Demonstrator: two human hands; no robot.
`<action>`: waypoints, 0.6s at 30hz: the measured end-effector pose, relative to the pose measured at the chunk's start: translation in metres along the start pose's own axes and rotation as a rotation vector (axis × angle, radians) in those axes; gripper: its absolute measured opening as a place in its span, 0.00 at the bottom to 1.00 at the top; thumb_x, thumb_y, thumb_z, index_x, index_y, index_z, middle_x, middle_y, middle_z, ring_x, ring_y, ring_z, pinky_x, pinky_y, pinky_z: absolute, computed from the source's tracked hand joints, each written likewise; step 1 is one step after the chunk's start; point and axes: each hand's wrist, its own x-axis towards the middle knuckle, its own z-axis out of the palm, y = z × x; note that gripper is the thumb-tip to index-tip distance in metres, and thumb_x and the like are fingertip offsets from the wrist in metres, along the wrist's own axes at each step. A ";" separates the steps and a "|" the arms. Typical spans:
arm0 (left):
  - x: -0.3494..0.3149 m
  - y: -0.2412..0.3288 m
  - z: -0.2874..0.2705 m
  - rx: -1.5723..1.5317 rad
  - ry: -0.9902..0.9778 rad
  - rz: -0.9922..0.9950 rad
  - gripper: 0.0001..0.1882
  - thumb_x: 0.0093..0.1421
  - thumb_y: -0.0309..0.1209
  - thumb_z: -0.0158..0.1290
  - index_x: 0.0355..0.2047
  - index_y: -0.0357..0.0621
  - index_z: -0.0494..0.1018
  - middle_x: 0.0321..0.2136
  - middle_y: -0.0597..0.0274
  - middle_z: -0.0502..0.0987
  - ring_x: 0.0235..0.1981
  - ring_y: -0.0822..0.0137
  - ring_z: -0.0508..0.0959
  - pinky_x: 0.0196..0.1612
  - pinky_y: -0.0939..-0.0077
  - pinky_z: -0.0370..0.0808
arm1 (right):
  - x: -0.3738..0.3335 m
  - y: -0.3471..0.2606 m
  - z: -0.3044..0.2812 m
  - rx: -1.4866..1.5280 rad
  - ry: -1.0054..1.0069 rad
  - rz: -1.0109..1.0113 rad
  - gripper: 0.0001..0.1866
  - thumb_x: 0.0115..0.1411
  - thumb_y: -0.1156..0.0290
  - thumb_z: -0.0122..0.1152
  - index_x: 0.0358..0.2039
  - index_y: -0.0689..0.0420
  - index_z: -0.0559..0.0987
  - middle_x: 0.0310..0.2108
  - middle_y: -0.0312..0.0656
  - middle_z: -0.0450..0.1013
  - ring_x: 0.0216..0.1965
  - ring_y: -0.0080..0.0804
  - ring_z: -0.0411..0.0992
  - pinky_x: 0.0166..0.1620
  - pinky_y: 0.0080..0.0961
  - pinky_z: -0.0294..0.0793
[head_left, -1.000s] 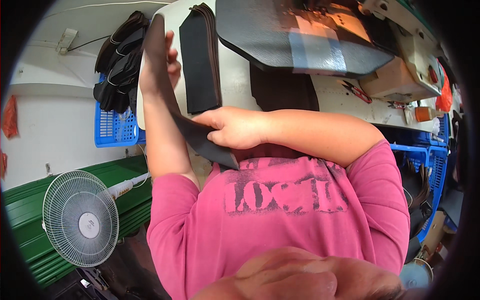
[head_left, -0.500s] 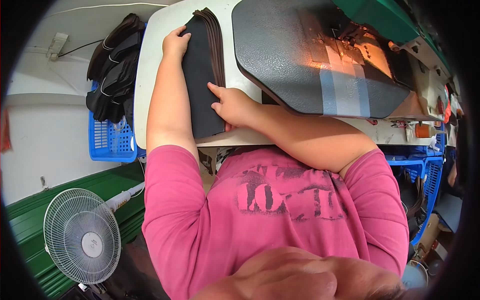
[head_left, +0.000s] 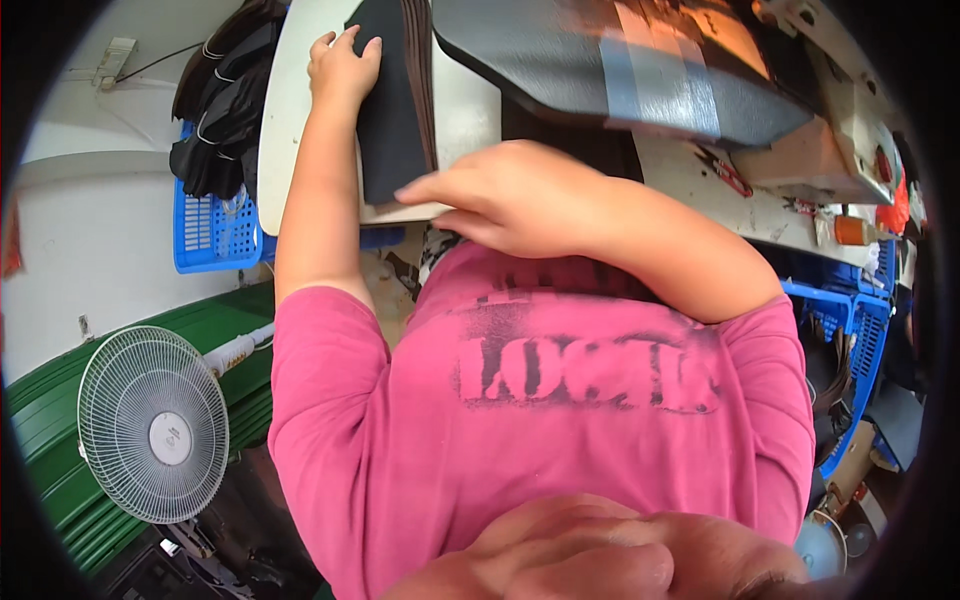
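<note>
A stack of black flat pieces (head_left: 395,120) lies on the white table (head_left: 290,120) in front of me. My left hand (head_left: 342,62) rests flat on the stack's far left corner, fingers spread, gripping nothing. My right hand (head_left: 500,195) hovers at the table's near edge, just right of the stack. Its fingers are stretched out and hold nothing. My pink shirt (head_left: 560,400) fills the lower middle of the view.
A big dark grey padded plate with a pale tape band (head_left: 620,70) overhangs the table at the right. A blue basket (head_left: 205,235) of black pieces stands left, with a white fan (head_left: 155,425) below it. Blue crates (head_left: 850,320) and red-handled pliers (head_left: 735,180) are at the right.
A second ago both hands held a black piece up; it was then laid on the stack. My right hand has since drawn back to the table edge while my left stays on the stack.
</note>
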 end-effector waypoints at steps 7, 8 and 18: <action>-0.150 0.100 -0.085 -0.458 -0.047 0.738 0.14 0.48 0.24 0.58 0.37 0.42 0.77 0.41 0.54 0.77 0.46 0.52 0.75 0.48 0.65 0.71 | -0.129 0.012 -0.026 -0.495 0.210 0.154 0.16 0.45 0.70 0.66 0.36 0.60 0.78 0.42 0.45 0.74 0.47 0.43 0.70 0.50 0.36 0.70; -0.165 0.110 -0.090 -0.490 -0.089 0.802 0.14 0.47 0.23 0.59 0.37 0.42 0.77 0.41 0.55 0.77 0.45 0.53 0.76 0.48 0.65 0.72 | -0.138 0.018 -0.023 -0.435 0.219 0.173 0.18 0.44 0.70 0.68 0.38 0.61 0.79 0.46 0.45 0.73 0.51 0.43 0.69 0.54 0.36 0.68; -0.181 0.160 -0.090 -0.306 -0.303 0.938 0.13 0.46 0.30 0.62 0.34 0.44 0.78 0.36 0.60 0.79 0.36 0.60 0.79 0.38 0.70 0.77 | -0.141 0.028 -0.024 -0.382 0.222 0.160 0.13 0.49 0.68 0.64 0.35 0.60 0.80 0.39 0.44 0.76 0.46 0.42 0.72 0.48 0.34 0.72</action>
